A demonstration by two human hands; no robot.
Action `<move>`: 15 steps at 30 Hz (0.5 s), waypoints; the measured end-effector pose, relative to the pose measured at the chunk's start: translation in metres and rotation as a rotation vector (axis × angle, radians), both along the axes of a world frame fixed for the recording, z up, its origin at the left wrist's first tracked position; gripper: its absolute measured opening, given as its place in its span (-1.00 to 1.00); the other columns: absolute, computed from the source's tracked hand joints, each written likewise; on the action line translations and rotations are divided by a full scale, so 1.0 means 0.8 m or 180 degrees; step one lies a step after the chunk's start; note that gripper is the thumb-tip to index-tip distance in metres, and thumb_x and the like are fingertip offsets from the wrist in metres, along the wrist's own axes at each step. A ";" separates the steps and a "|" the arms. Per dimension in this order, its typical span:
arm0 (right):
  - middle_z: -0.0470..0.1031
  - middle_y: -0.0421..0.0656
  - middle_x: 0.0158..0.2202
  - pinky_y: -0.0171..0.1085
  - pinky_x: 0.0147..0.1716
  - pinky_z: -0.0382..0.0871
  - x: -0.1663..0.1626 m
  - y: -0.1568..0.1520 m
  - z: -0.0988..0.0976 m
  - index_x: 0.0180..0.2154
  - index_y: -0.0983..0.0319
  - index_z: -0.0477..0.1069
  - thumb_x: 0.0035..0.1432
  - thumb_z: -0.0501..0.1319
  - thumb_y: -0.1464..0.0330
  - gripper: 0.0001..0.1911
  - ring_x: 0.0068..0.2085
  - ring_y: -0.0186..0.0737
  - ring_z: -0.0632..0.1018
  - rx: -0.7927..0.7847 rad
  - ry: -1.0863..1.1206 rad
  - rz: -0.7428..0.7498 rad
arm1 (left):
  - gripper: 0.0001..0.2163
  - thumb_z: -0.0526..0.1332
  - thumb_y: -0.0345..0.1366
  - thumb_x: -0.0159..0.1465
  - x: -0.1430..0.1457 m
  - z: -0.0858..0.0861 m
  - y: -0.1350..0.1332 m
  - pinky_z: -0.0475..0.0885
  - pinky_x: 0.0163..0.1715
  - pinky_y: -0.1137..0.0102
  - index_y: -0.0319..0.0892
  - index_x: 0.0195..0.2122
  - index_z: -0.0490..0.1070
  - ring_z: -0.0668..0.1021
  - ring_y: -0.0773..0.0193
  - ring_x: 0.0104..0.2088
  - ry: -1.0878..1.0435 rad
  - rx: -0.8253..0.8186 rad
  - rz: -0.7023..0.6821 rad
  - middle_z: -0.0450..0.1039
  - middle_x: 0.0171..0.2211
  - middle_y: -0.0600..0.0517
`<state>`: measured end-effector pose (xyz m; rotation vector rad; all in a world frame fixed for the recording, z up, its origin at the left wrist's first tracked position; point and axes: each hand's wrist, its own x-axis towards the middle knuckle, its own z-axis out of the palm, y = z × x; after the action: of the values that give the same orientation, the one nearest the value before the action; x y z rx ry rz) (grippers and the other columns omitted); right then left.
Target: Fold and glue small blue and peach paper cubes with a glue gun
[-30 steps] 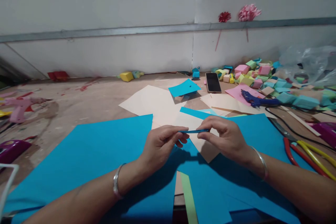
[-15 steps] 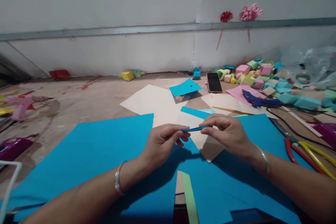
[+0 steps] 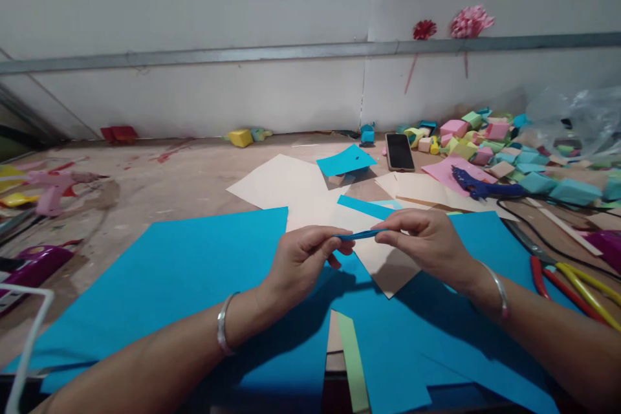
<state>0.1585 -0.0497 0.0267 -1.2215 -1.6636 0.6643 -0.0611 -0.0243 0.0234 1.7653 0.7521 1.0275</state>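
Observation:
Between my two hands a narrow folded strip of blue paper (image 3: 361,235) is stretched level, seen almost edge-on. My left hand (image 3: 306,257) pinches its left end between thumb and fingers. At the right end, my right hand (image 3: 421,237) grips it the same way. Both hands hover over large blue sheets; one blue sheet (image 3: 194,265) lies on the left and another blue sheet (image 3: 388,349) on the right. Just behind the hands are a flat blue paper strip (image 3: 363,206) and cream paper (image 3: 291,187). A green paper strip (image 3: 353,362) lies by the near edge.
A pink glue gun (image 3: 51,191) is at the left, a blue glue gun (image 3: 478,186) with a black cord at the right. Scissors (image 3: 577,278) with red and yellow handles lie near my right forearm. A phone (image 3: 400,152) and many paper boxes (image 3: 495,136) sit behind.
The view has shifted slightly, so the scene sits a little further right. Both hands keep their pinch on the folded blue strip, which looks a bit flatter now.

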 end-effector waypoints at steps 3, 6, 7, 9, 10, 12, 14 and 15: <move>0.62 -0.18 -0.38 -0.29 -0.37 0.43 0.000 0.002 -0.003 -0.38 0.16 0.61 0.06 0.36 0.31 -0.93 -0.35 -0.25 0.56 -0.0007 -0.0018 0.0089 | -0.84 0.17 -0.34 0.30 0.000 0.001 0.000 0.57 -0.49 0.43 -0.25 -0.23 0.54 0.63 0.27 -0.39 0.0008 -0.0095 -0.0002 0.61 -0.36 -0.08; 0.62 -0.14 -0.21 -0.24 -0.31 0.47 -0.002 0.002 -0.006 -0.20 0.15 0.60 0.06 0.35 0.33 -0.79 -0.26 -0.20 0.58 -0.0008 0.0039 0.0210 | -0.83 0.15 -0.34 0.31 0.000 0.000 0.001 0.57 -0.49 0.43 -0.25 -0.21 0.53 0.63 0.27 -0.39 0.0006 -0.0085 0.0020 0.61 -0.37 -0.08; 0.62 -0.13 -0.18 -0.24 -0.29 0.47 -0.002 0.002 -0.006 -0.18 0.15 0.59 0.07 0.34 0.34 -0.77 -0.24 -0.20 0.58 0.0000 0.0056 0.0237 | -0.83 0.15 -0.35 0.31 0.000 0.000 0.001 0.57 -0.49 0.43 -0.25 -0.20 0.53 0.63 0.27 -0.40 0.0055 -0.0043 -0.0014 0.61 -0.37 -0.07; 0.63 -0.15 -0.23 -0.26 -0.31 0.46 -0.004 -0.001 -0.006 -0.24 0.15 0.61 0.10 0.31 0.35 -0.85 -0.27 -0.22 0.58 -0.0013 0.0010 0.0238 | -0.82 0.14 -0.35 0.31 -0.001 0.000 0.000 0.57 -0.49 0.43 -0.24 -0.19 0.54 0.62 0.28 -0.40 0.0234 0.0094 -0.0076 0.61 -0.36 -0.08; 0.64 -0.17 -0.29 -0.28 -0.33 0.44 -0.005 -0.003 -0.005 -0.30 0.15 0.61 0.11 0.30 0.36 -0.89 -0.30 -0.24 0.58 -0.0028 -0.0039 0.0182 | -0.82 0.15 -0.35 0.31 -0.001 0.000 0.000 0.58 -0.47 0.43 -0.24 -0.18 0.54 0.63 0.27 -0.37 0.0347 0.0206 -0.0063 0.61 -0.34 -0.08; 0.63 -0.20 -0.38 -0.30 -0.39 0.42 -0.006 -0.006 -0.005 -0.37 0.15 0.62 0.10 0.31 0.38 -0.91 -0.38 -0.28 0.56 -0.0035 -0.0119 0.0039 | -0.79 0.20 -0.37 0.26 -0.003 0.000 -0.002 0.58 -0.40 0.41 -0.21 -0.09 0.53 0.63 0.25 -0.29 0.0570 0.0517 0.0015 0.60 -0.23 -0.10; 0.63 -0.22 -0.40 -0.32 -0.43 0.40 -0.007 -0.010 -0.006 -0.37 0.14 0.63 0.09 0.32 0.38 -0.91 -0.42 -0.30 0.55 -0.0005 -0.0145 -0.0022 | -0.67 0.29 -0.36 0.19 -0.005 0.000 -0.003 0.58 -0.33 0.38 -0.18 0.01 0.48 0.62 0.24 -0.27 0.0743 0.0795 0.0084 0.58 -0.13 -0.11; 0.63 -0.22 -0.41 -0.32 -0.43 0.40 -0.008 -0.012 -0.006 -0.36 0.14 0.63 0.08 0.32 0.38 -0.91 -0.43 -0.30 0.55 0.0015 -0.0144 -0.0012 | -0.63 0.33 -0.34 0.16 -0.005 0.000 -0.003 0.58 -0.31 0.37 -0.17 0.02 0.48 0.62 0.24 -0.30 0.0787 0.0871 0.0099 0.59 -0.14 -0.11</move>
<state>0.1520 -0.0592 0.0215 -1.2443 -1.6989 0.6346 -0.0655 -0.0266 0.0232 2.1508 0.8225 0.9793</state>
